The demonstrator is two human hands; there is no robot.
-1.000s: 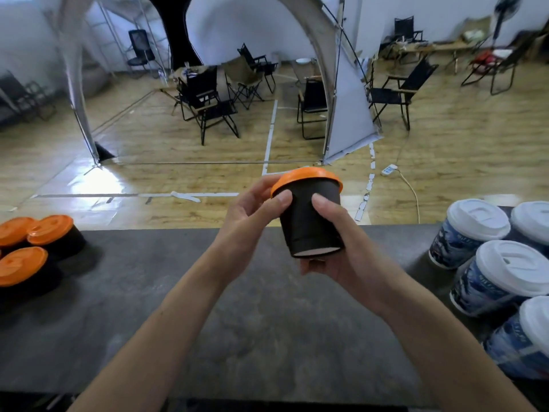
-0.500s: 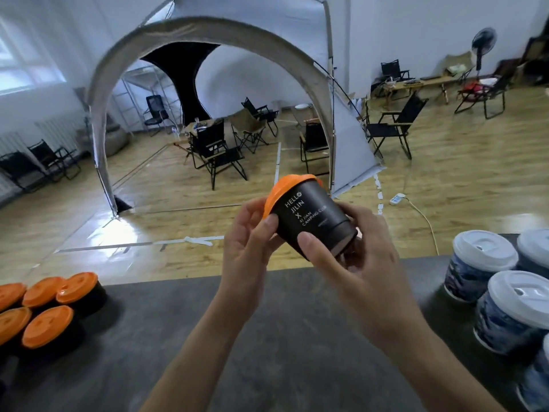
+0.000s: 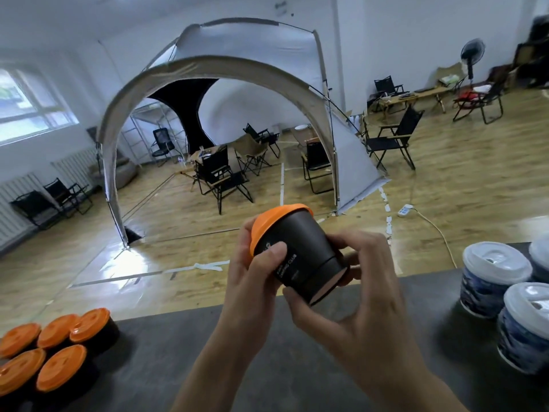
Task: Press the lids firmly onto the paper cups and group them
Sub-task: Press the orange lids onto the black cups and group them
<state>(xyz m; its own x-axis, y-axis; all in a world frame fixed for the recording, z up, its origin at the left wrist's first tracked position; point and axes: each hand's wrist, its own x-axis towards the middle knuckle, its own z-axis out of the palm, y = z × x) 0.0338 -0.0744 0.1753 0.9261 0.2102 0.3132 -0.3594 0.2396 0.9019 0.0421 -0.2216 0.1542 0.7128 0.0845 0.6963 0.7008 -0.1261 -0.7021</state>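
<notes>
Above the dark table (image 3: pixel 285 361) I hold a black paper cup (image 3: pixel 300 251) with an orange lid (image 3: pixel 267 223), tipped so the lid faces up and to the left. My left hand (image 3: pixel 252 275) grips the lid end, thumb on the cup wall just below the rim. My right hand (image 3: pixel 356 289) wraps the cup's base, fingers curled round it. Several black cups with orange lids (image 3: pixel 56 349) stand grouped at the table's left. Blue patterned cups with white lids (image 3: pixel 499 275) stand grouped at the right edge.
Beyond the table's far edge lies a wooden floor with a large grey tent (image 3: pixel 225 93), folding chairs (image 3: pixel 219 176) and a cable with a power strip (image 3: pixel 405 210). A bare stretch of table lies between the two cup groups.
The cup has tilted further, lid toward the left, and turned in my hands. My right hand shifted round the base. The camera has tipped upward, showing more of the room.
</notes>
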